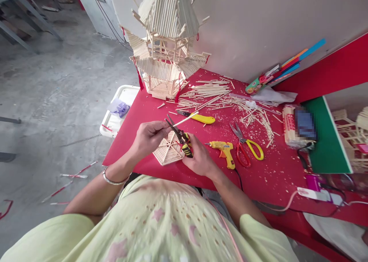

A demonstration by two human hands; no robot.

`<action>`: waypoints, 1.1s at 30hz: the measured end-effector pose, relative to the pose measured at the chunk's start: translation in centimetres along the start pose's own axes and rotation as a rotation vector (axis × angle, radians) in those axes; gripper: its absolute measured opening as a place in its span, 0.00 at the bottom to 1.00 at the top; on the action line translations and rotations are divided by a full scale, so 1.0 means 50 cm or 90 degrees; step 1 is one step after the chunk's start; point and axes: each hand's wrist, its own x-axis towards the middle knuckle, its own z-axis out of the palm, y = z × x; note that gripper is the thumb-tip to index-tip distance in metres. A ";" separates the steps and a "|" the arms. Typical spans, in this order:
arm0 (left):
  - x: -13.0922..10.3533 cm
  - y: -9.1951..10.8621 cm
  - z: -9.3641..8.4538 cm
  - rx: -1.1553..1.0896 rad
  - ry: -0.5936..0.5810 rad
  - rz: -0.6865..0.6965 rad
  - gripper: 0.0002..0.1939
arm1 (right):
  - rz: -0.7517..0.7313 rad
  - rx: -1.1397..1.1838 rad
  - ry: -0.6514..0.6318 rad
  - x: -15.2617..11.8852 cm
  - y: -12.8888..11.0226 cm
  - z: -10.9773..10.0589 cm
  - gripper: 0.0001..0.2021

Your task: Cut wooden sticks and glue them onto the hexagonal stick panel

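Observation:
Between the fingertips of my left hand (151, 136) is a thin pale wooden stick (188, 118), slanting up to the right. My right hand (199, 154) is closed round the black-and-yellow handles of a pair of pliers (178, 133), whose dark jaws are apart and cross the stick near my left fingers. I cannot tell whether the jaws touch it. Below both hands a flat hexagonal stick panel (165, 153) lies on the red table (129, 139), partly covered by the pliers. Just beyond lies a yellow utility knife (203, 119).
A tiered stick pagoda (169, 20) stands at the back. Loose sticks (209, 90) and scraps spread over the table. To the right are a yellow glue gun (225, 151), red-and-yellow scissors-like pliers (244, 141), a stick bundle (290, 126) and a power strip (313, 194) with cords.

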 end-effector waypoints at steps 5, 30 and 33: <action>-0.004 0.002 0.007 -0.062 -0.001 -0.035 0.14 | 0.032 0.006 0.010 -0.001 -0.004 0.013 0.27; 0.119 -0.157 -0.037 0.108 -0.021 0.052 0.14 | 0.305 0.897 -0.336 -0.021 0.024 0.000 0.29; 0.154 -0.213 -0.021 0.217 -0.078 0.101 0.15 | 0.327 0.882 -0.352 -0.018 0.031 0.002 0.31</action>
